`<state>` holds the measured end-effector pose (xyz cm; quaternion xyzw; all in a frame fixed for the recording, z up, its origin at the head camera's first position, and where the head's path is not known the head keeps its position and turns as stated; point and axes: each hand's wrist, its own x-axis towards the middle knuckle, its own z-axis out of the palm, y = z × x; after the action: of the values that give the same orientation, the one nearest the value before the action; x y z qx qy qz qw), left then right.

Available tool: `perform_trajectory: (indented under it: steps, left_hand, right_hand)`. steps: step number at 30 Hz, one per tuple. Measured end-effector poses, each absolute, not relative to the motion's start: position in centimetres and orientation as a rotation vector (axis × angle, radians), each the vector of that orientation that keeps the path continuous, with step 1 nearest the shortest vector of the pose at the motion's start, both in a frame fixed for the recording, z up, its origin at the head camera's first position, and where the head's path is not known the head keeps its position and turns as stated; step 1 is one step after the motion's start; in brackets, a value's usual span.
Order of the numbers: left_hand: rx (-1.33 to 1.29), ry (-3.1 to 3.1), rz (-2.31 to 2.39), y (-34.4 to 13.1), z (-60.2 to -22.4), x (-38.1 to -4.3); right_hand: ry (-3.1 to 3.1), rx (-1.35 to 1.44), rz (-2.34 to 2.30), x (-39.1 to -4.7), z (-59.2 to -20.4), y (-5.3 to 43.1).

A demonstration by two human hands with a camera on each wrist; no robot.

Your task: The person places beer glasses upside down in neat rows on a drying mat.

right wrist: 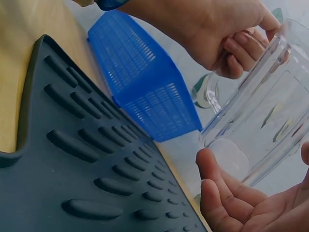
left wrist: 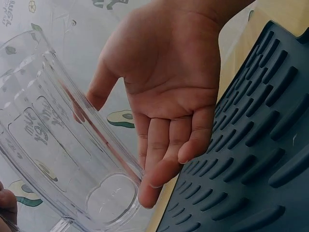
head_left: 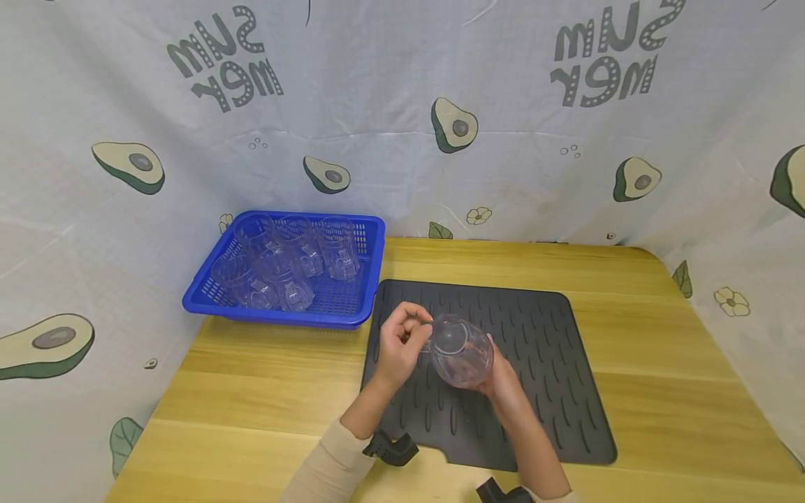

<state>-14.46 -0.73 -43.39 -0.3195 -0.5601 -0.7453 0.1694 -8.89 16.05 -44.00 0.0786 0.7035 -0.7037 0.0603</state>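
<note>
A clear glass mug (head_left: 462, 365) is held above the dark drying mat (head_left: 547, 402), its mouth tilted toward the head camera. My left hand (head_left: 402, 340) grips the mug's handle with curled fingers; in the right wrist view this hand (right wrist: 244, 50) is beside the mug's wall. On the mug's other side is my right hand (head_left: 500, 374). Its palm faces the camera in the left wrist view, with fingertips (left wrist: 149, 193) at the edge of the base and the thumb partly behind the glass. In the right wrist view, its fingers (right wrist: 231, 193) extend loosely under the base.
A blue plastic basket (head_left: 277, 318) at the back left contains several clear mugs (head_left: 339, 248). The ribbed mat lies on a wooden table (head_left: 264, 398). A white curtain (head_left: 390, 84) printed with avocados hangs behind and at both sides.
</note>
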Motion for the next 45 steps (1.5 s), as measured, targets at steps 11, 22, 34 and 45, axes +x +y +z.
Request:
perform_trajectory:
  steps: [11,22,34,45]
  left_hand:
    - [-1.102,-1.524,-2.068,-1.0,-43.6,-14.6]
    - [-1.294,-1.473,-2.019,-0.9,-44.0,-14.4]
    - [-1.357,-1.515,-1.960,-0.9,-44.2,-14.4]
    - [-1.288,-1.771,-1.826,-2.2,-42.5,-14.8]
  right_hand:
    - [2.069,0.195,-2.085,-9.3,-43.2,16.4]
    - [1.973,0.219,-2.090,-9.6,-42.9,16.6]
    - [1.785,0.258,-2.122,-9.7,-43.2,16.4]
    - [1.811,0.194,-2.156,-9.6,-43.5,16.8]
